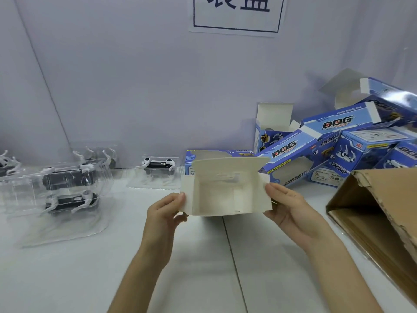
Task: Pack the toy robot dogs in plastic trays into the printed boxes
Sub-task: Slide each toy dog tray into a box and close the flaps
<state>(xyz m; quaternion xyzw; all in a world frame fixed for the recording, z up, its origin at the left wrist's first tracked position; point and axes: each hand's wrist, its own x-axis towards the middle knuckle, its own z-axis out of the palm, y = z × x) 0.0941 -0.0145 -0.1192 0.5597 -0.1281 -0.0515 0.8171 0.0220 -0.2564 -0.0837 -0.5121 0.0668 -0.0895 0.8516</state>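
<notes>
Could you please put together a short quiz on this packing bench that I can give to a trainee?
1. True or false: the printed box, held open by the left hand and right hand, already has a tray inside.
2. Where do the toy robot dogs in clear trays lie relative to the held box? A to its left; B inside the brown carton; C on top of it.
3. Which word stands in large letters on the pile of blue boxes?
Key: 1 false; 2 A; 3 DOG.
</notes>
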